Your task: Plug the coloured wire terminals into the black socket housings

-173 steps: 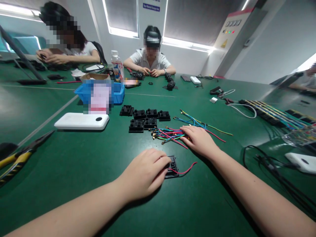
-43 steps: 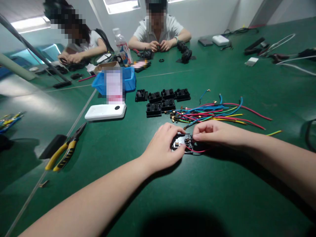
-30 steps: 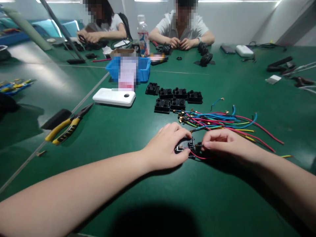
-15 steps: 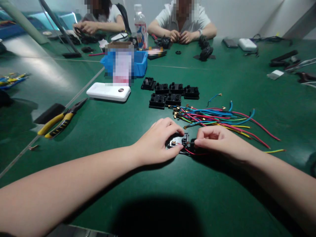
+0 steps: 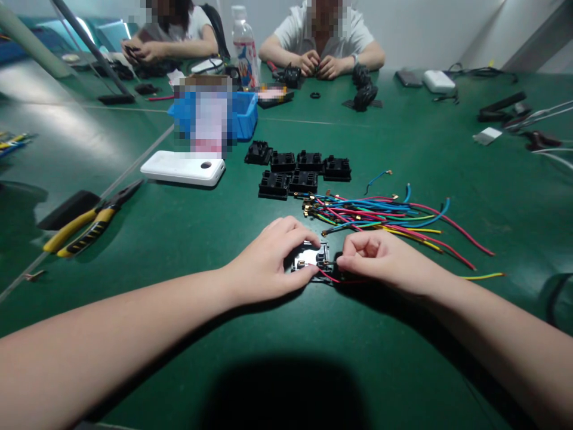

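So the right hand point(image 5: 378, 260) has left the pile of wires point(image 5: 371, 214) where it was rummaging a few seconds back, and now it's down at the black housing point(image 5: 308, 257) right in front of the person. Fingertips are pinched on a thin dark piece point(image 5: 331, 262) that meets the housing's right side; too small to tell what it is exactly. Left hand point(image 5: 268, 263) is wrapped around the left side of the housing, thumb on the near edge, fingers on the far one, with the housing lying on the green counter point(image 5: 188, 352). A red wire point(image 5: 330, 278) trails out of it and runs below the right hand.

The wire pile sits just beyond both hands, and six similar black parts point(image 5: 274, 186) are clustered behind it to the left. Further left there's a white power bank point(image 5: 181, 169) plus yellow-and-black pliers point(image 5: 104, 216). Two co-workers point(image 5: 347, 45) sit across the counter, hands busy too.
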Tool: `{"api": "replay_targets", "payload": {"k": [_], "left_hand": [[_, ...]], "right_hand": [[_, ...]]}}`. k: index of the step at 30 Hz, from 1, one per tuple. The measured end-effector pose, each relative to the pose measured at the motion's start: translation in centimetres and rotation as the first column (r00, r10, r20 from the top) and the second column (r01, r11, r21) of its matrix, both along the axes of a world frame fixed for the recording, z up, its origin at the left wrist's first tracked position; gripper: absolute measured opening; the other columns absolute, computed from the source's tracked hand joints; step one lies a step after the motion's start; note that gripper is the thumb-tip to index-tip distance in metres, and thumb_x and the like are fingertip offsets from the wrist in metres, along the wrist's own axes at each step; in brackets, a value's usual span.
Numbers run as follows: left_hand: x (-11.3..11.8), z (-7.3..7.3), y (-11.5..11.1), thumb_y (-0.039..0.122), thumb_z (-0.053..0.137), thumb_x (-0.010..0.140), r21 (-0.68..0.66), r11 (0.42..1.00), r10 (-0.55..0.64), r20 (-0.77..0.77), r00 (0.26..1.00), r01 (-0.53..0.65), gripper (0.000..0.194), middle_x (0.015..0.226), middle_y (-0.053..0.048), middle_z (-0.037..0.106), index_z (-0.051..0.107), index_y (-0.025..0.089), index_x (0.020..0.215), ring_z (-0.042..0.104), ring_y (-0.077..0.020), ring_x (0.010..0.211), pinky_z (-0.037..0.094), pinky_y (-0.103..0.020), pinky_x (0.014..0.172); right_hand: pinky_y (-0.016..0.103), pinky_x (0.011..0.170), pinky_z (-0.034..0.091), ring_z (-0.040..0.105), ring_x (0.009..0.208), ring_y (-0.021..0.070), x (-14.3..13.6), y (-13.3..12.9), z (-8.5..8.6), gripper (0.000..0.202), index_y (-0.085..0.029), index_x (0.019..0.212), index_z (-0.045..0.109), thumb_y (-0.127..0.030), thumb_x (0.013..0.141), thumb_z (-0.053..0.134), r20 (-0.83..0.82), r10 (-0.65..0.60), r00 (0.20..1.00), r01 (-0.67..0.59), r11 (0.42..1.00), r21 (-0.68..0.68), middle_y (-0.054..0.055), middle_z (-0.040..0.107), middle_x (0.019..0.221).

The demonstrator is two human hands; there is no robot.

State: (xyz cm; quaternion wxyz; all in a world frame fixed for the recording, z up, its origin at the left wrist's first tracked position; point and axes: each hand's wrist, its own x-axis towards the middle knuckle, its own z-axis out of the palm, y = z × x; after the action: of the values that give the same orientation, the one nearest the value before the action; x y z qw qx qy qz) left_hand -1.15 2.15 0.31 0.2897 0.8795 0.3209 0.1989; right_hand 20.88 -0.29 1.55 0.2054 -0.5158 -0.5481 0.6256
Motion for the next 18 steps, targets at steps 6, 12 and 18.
{"api": "replay_targets", "payload": {"k": [6,12,18], "left_hand": [[-0.03,-0.24,0.06,0.029,0.065,0.084,-0.003,1.000,-0.003,0.017,1.000,0.003,0.025,0.102,-0.005,0.057,0.059,0.020,0.106,0.053,-0.0204,0.101,0.044,-0.035,0.092],[0.00,-0.29,0.12,0.028,0.065,0.084,0.000,1.000,-0.013,0.024,1.000,0.013,0.024,0.102,-0.005,0.057,0.060,0.019,0.106,0.054,-0.0193,0.101,0.044,-0.034,0.093],[-0.07,-0.06,-0.07,0.020,0.059,0.083,0.010,0.999,-0.033,0.045,0.998,0.033,0.024,0.104,-0.005,0.058,0.058,0.019,0.108,0.053,-0.0197,0.102,0.044,-0.035,0.093]], "right_hand": [[0.022,0.045,0.020,0.027,0.045,0.0051,-0.18,0.03,0.09,0.038,-0.019,0.055,0.044,-0.039,0.064,0.075,-0.015,-0.014,1.000,0.014,1.000,-0.018,-0.008,0.037,0.048],[0.022,0.045,0.020,0.031,0.047,0.0058,-0.19,-0.04,-0.01,0.032,-0.018,0.056,0.044,-0.034,0.066,0.071,-0.001,-0.013,1.000,0.013,1.000,0.001,-0.007,0.042,0.050],[0.022,0.045,0.021,0.031,0.047,0.0060,-0.15,-0.09,0.08,0.032,-0.019,0.056,0.044,-0.036,0.067,0.069,0.035,-0.009,0.999,0.008,1.000,0.026,-0.007,0.041,0.051]]}}
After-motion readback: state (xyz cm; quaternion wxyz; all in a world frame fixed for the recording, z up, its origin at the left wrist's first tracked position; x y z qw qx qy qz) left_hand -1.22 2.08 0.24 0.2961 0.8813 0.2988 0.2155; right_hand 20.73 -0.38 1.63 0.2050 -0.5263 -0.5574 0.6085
